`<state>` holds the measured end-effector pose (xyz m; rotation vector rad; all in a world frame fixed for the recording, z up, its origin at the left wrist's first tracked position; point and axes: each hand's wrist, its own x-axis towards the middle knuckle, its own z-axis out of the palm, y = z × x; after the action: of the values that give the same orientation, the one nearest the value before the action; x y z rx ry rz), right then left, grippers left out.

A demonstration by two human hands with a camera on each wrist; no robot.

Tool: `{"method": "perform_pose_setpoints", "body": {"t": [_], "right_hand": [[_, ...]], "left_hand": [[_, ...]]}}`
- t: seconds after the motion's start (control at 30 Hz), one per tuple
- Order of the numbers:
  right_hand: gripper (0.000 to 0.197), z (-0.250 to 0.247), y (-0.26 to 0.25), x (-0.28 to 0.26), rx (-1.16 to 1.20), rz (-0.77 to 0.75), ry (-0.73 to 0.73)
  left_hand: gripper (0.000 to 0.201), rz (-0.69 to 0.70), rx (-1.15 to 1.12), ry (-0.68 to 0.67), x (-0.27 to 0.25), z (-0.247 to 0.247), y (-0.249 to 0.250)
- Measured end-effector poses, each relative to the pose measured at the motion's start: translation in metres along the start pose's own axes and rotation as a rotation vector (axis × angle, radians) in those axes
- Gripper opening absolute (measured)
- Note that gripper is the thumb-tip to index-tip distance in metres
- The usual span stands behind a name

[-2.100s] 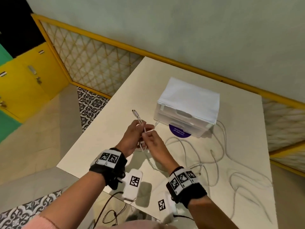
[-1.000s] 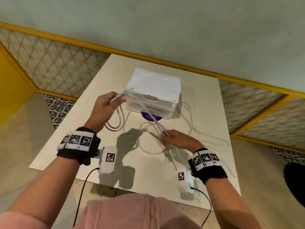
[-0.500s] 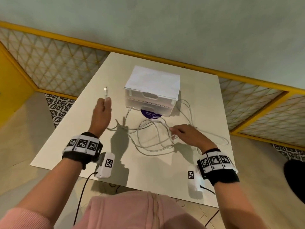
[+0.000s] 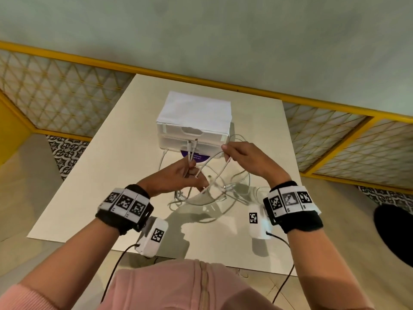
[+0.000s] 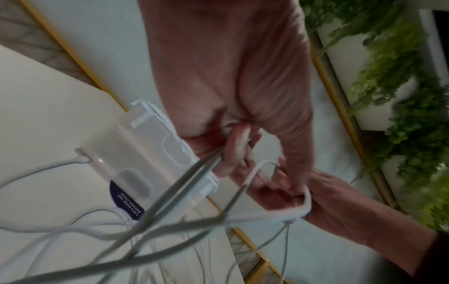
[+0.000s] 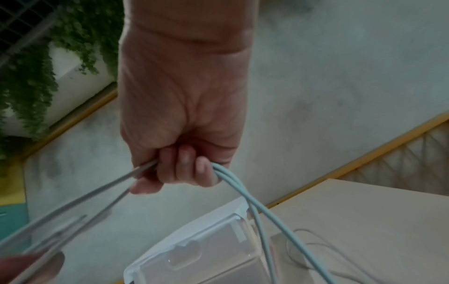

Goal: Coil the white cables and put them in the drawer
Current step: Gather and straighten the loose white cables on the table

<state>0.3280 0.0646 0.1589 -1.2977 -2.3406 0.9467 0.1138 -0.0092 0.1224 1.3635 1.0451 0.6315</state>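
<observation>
White cables [image 4: 214, 193] lie tangled on the cream table [image 4: 93, 175] in front of a white two-drawer box [image 4: 194, 128], both drawers closed. My left hand [image 4: 178, 177] is raised above the tangle and grips two cable ends, whose plugs [image 4: 192, 147] stick up toward the box. To the right, at about the same height, my right hand [image 4: 243, 157] grips a loop of the same cables [image 6: 245, 194]. Strands stretch between the hands [image 5: 184, 190] and hang down to the pile. The left wrist view shows my left hand [image 5: 233, 146] with fingers curled round the strands, and the right wrist view shows my right hand [image 6: 179, 165] closed on them.
The box stands on a purple round sticker [image 4: 196, 156] at the table's middle back. A grey wall with a yellow rail [image 4: 201, 77] runs behind the table. Yellow lattice panels [image 4: 55, 95] flank both sides. A dark round object [image 4: 395, 233] sits at the right on the floor.
Both hands have lifted off the table and come together in front of the box. My left hand now holds two plug ends, and my right hand has picked up a loop of cable.
</observation>
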Motion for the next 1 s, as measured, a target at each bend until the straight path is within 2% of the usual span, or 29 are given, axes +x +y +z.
{"method": "perform_pose_setpoints", "body": {"t": [0.07,0.17,0.27,0.3,0.37,0.43,0.53,0.63,0.7,0.8,0.93,1.0], "right_hand": [[0.038,0.003,0.007,0.000,0.021,0.013,0.024],[0.038,0.007,0.010,0.000,0.057,0.022,0.068],[0.038,0.010,0.004,0.005,0.048,0.001,0.094],[0.038,0.011,0.000,0.007,0.041,-0.013,0.103],[0.042,0.010,-0.005,0.007,0.037,-0.019,0.109],[0.051,0.005,-0.002,0.003,0.090,0.040,0.080],[0.063,0.001,0.014,-0.010,0.142,0.215,0.044],[0.063,0.002,0.038,-0.021,0.128,0.347,0.109],[0.062,0.004,0.050,-0.027,0.074,0.384,0.133],[0.064,0.014,0.063,-0.035,-0.031,0.409,0.153],[0.057,0.050,0.081,-0.054,-0.081,0.460,0.076],[0.051,0.077,0.092,-0.070,-0.062,0.482,-0.003]], "left_hand": [[0.019,-0.001,0.034,0.040,-0.001,-0.003,0.004],[0.046,0.007,0.108,0.080,0.001,-0.004,0.012],[0.050,0.003,0.098,0.061,0.009,0.005,0.012],[0.051,0.024,0.095,0.072,0.011,0.011,0.010],[0.034,0.100,0.105,0.124,0.015,0.014,0.005],[0.017,0.158,0.099,0.181,0.014,-0.001,0.004],[0.021,0.238,0.063,0.283,0.002,-0.038,0.013],[0.029,0.250,0.049,0.446,-0.015,-0.066,0.021],[0.030,0.142,0.263,0.397,-0.025,-0.076,0.021],[0.033,-0.206,0.660,0.138,-0.032,-0.082,0.000],[0.037,-0.435,0.769,-0.108,-0.031,-0.062,-0.042],[0.043,-0.514,0.802,-0.165,-0.030,-0.046,-0.063]]}}
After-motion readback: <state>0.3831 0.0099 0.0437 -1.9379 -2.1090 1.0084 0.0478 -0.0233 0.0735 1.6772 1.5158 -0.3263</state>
